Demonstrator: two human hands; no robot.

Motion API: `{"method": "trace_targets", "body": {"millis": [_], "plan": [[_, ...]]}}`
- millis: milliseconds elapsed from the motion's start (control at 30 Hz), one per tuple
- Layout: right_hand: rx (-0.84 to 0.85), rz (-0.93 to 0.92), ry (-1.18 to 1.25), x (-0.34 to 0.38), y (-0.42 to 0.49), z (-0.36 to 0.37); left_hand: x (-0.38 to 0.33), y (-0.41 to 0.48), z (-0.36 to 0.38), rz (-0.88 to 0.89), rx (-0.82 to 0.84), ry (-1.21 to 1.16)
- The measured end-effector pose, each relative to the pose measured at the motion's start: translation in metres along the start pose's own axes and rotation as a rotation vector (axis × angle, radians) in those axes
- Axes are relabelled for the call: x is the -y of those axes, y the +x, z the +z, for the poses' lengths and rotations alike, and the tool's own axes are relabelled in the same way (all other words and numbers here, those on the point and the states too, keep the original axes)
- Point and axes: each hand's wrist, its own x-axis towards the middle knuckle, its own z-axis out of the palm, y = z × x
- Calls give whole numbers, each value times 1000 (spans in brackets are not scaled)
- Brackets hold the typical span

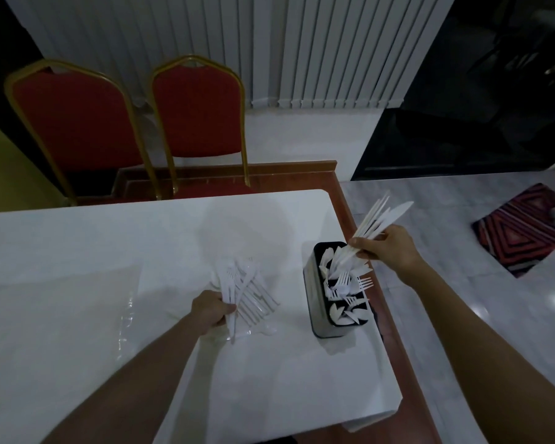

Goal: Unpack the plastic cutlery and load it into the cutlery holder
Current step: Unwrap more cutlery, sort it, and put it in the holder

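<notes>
The cutlery holder (337, 290), a dark upright box already bristling with white pieces, stood near the table's right edge, at about four o'clock from the centre of the view. Fork tines showed around its middle; which compartment the other pieces occupied could not be told. At one o'clock from the holder, your right hand (388, 246) gripped a bundle (380, 219) of long white pieces. Its fingers were curled round the bundle's middle, the lower ends reached the holder's far end, and the upper ends fanned up toward two o'clock. At nine o'clock from the holder, your left hand (210, 310) had its fingers curled round several pieces at the near end of the loose cutlery pile (253, 293) on the white table (125, 238). To do this step well, you probably needed to square the bundle's ends, aim them into one compartment, and lower rather than drop them, since fanned tips could catch on pieces already standing there. Clear wrapping (122, 315) lay at nine o'clock beyond the pile. Two red chairs (77, 123) stood at twelve o'clock, and a striped mat (523, 229) lay at two o'clock on the floor.
</notes>
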Motion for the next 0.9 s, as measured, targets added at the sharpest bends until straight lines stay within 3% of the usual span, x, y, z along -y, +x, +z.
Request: {"method": "trace_targets", "body": {"millis": [200,400,533,767,900], "plan": [[11,-7,-43,2,-1,0,-5,5,-3,62,-46,66],[33,-115,-315,0,-2,5,-19,2,-1,135,-180,283],[67,-176,-453,-1,-2,16,-41,-5,10,335,-185,20],[201,-173,-541,3,2,10,-124,-39,51,527,130,-511],[247,-212,-603,6,3,3,-140,-48,76,569,206,-450]]}}
